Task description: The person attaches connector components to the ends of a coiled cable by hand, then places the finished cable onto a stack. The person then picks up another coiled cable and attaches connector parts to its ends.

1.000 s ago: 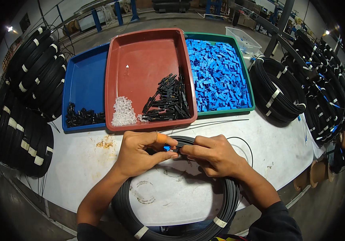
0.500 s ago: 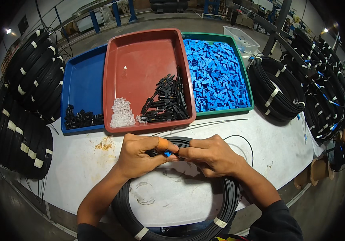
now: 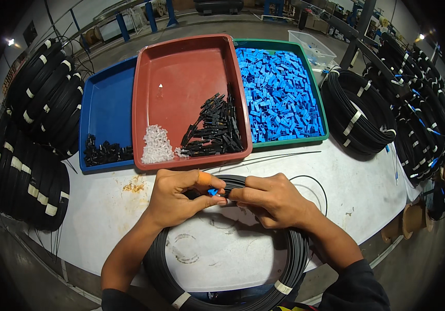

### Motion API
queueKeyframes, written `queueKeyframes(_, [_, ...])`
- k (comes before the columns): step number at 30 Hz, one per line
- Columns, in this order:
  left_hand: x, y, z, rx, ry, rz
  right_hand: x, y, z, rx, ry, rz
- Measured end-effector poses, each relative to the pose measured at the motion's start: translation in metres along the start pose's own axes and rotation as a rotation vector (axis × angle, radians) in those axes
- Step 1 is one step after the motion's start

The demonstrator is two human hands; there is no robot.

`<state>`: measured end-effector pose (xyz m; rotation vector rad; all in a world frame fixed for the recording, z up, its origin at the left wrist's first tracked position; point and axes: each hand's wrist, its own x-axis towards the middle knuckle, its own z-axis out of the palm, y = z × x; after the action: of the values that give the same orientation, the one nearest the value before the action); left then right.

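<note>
Over the far side of a coil of black cable, my two hands work close together. My left hand, with orange tape round one finger, pinches a small blue connector between thumb and fingertips. Just right of it, my right hand is closed, thumb and fingers pressed together. Whatever lies in that right pinch is hidden by the fingers. White bands tie the near part of the coil, and a loose black cable loop curves out beyond my right wrist.
Behind my hands stand a blue tray with small black parts, a red tray with black and clear pieces, and a green tray full of blue clips. Cable coils stack at left; another coil lies at right.
My left fingertips have drawn slightly left, away from the right ones, carrying the blue connector along. A small gap now shows between the hands. The right hand stays nearly in place.
</note>
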<state>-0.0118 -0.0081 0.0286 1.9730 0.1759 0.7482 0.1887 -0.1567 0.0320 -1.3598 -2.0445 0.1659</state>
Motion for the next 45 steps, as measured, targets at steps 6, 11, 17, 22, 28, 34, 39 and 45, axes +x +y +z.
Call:
queueKeyframes(6, [0.0, 0.0, 0.0, 0.021, 0.001, 0.021, -0.001, 0.0, 0.0, -0.003, 0.013, -0.003])
queueKeyframes(11, [0.0, -0.001, -0.001, 0.035, -0.002, 0.039, 0.0, -0.001, -0.001, -0.012, 0.001, 0.006])
queueKeyframes(17, [0.002, 0.003, -0.005, 0.173, -0.03, 0.079, -0.001, 0.0, -0.002, 0.01, 0.042, 0.054])
queueKeyframes(22, [0.0, -0.006, -0.005, 0.045, 0.03, 0.044, -0.006, 0.005, 0.004, 0.075, 0.075, 0.039])
queueKeyframes(28, [-0.001, 0.004, 0.001, 0.069, 0.185, -0.049, -0.003, 0.003, 0.006, 0.076, 0.257, 0.078])
queueKeyframes(34, [-0.003, 0.004, -0.008, 0.267, 0.094, 0.038, -0.005, 0.005, 0.008, 0.025, 0.359, 0.15])
queueKeyframes(39, [-0.001, 0.001, -0.006, 0.248, 0.075, 0.086, -0.005, 0.006, 0.009, 0.019, 0.395, 0.124])
queueKeyframes(45, [0.0, -0.001, -0.008, 0.229, 0.045, 0.107, -0.004, 0.004, 0.006, 0.016, 0.396, 0.121])
